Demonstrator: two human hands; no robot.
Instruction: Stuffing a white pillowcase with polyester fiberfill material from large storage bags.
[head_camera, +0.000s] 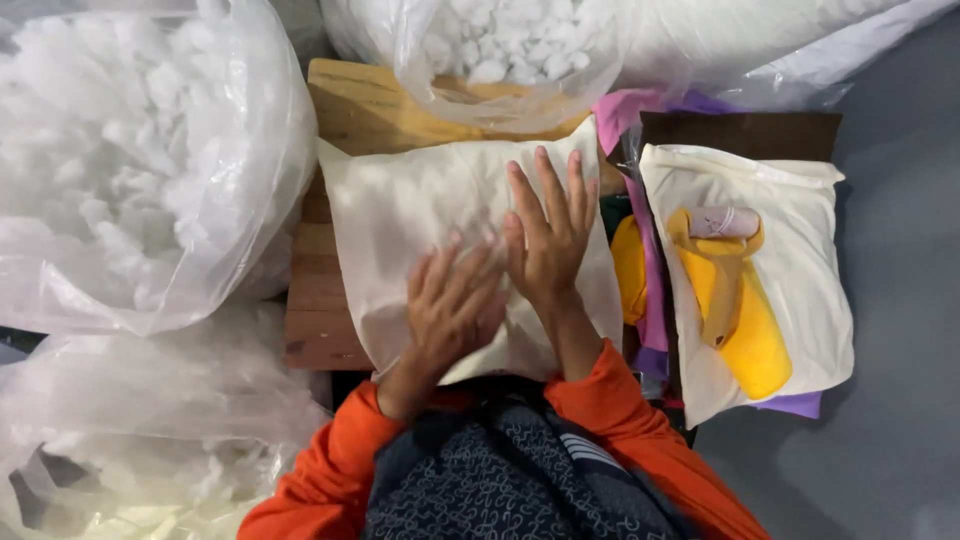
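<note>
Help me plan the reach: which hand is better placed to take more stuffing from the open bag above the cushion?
Probably the right hand: it lies higher on the cream cushion, nearer the stuffing bag; the left hand sits lower.

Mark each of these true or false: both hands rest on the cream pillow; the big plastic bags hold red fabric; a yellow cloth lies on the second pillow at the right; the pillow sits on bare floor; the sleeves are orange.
1. Both the left hand and the right hand lie flat on the cream pillow. True.
2. The plastic bags hold red fabric. False: they hold white stuffing.
3. A yellow cloth lies on the second pillow at the right. True.
4. The pillow sits on bare floor. False: it lies on a wooden board.
5. The sleeves are orange. True.
</note>
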